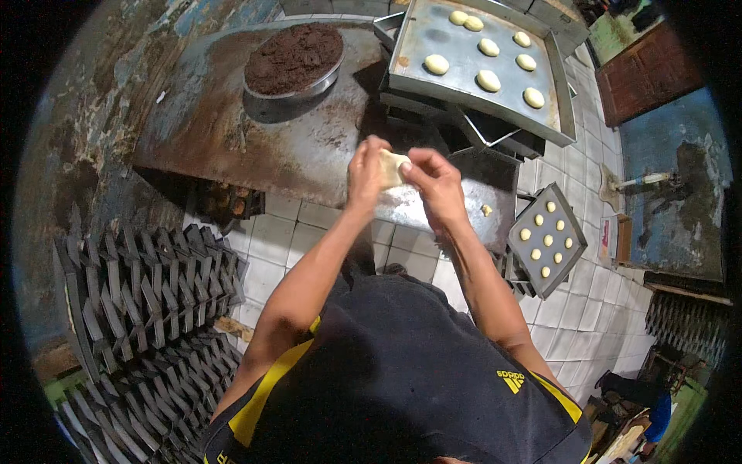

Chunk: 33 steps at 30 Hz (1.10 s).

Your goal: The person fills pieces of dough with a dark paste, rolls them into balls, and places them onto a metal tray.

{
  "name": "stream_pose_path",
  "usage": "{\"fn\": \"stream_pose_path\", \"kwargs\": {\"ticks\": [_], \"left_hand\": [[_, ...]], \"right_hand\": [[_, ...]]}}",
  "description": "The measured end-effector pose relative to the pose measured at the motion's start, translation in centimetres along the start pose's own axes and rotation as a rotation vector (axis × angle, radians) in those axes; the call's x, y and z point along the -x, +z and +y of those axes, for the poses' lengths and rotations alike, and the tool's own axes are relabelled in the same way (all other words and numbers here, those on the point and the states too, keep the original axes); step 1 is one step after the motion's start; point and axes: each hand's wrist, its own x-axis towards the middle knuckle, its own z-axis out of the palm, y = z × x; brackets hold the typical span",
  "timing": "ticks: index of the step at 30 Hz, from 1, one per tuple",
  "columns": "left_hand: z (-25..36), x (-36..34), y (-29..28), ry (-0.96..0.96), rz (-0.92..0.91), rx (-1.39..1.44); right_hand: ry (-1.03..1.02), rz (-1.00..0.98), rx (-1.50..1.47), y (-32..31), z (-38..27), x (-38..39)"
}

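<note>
Between my two hands, above the near edge of the metal worktable (309,162), is a flattened piece of pale dough (393,169). My left hand (365,174) is closed around its left side. With thumb and fingers, my right hand (433,179) pinches its right edge. Farther off to the left stands a round metal bowl (309,91) heaped with dark brown crumbly filling (295,56). At the far right a large metal tray (456,81) carries several round pale dough balls (488,80), spaced apart.
A smaller dark tray (533,267) with several dough pieces sits lower right, beyond the table. Stacked dark metal pans (147,286) fill the lower left. A dough scrap (486,209) lies near the table's right corner. White tiles (270,240) cover the floor.
</note>
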Motion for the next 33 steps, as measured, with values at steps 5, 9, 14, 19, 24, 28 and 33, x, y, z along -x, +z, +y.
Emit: {"fn": "stream_pose_path", "kwargs": {"ticks": [5,9,14,19,24,28,33], "left_hand": [[-6.6,2.5,-8.7,-0.107,0.049,-0.352],[-9.4,1.6,-11.3,-0.216,0.006,-0.011],[-2.0,-3.1,-16.6,-0.040,-0.174,0.122],[3.8,-8.3,-24.8,0.000,-0.067,0.165],[7.2,-13.0,-32.8,0.080,0.069,0.001],[8.1,-15.8,-35.6,0.204,0.228,-0.194],[9.4,-18.6,-35.1,0.275,0.273,-0.180]], "right_hand": [[-0.238,-0.086,0.864,3.9,9.3,-0.3],[-0.556,-0.353,0.954,7.7,9.7,-3.6],[-0.155,-0.064,1.351,0.9,21.7,-17.1],[-0.070,-0.385,1.222,7.7,21.1,-20.9],[-0.254,-0.425,1.226,22.7,9.4,-27.6],[-0.211,-0.463,1.623,28.3,9.6,-33.4],[-0.293,-0.418,1.188,23.8,17.3,-38.0]]}}
